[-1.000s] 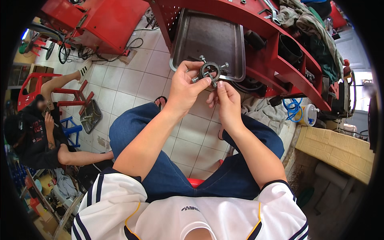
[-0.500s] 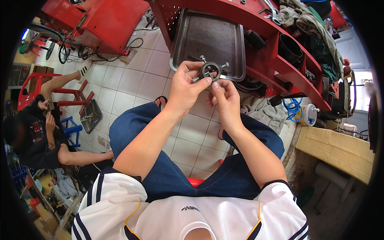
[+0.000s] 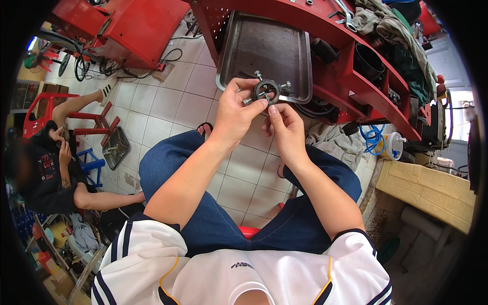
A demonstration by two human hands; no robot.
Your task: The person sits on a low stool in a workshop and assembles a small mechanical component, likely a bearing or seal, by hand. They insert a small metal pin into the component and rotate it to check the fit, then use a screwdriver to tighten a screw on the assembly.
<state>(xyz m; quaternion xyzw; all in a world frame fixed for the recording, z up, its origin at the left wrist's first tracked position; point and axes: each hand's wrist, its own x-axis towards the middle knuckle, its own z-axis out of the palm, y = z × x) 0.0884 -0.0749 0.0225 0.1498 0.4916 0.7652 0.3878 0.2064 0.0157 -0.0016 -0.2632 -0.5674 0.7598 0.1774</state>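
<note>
Both hands, left hand (image 3: 235, 113) and right hand (image 3: 285, 128), pinch a small ring-shaped metal part (image 3: 266, 90) above the grey metal tray's (image 3: 239, 56) near edge.

You're sitting in a repair workshop, pretty clearly. There's a red tool rack (image 3: 325, 76) in front of you with a metal tray (image 3: 269, 51), wrenches (image 3: 345, 15) and greasy rags (image 3: 386, 25) on it, a tiled floor (image 3: 168, 107), and another red machine (image 3: 127, 25) with cables nearby.
</note>
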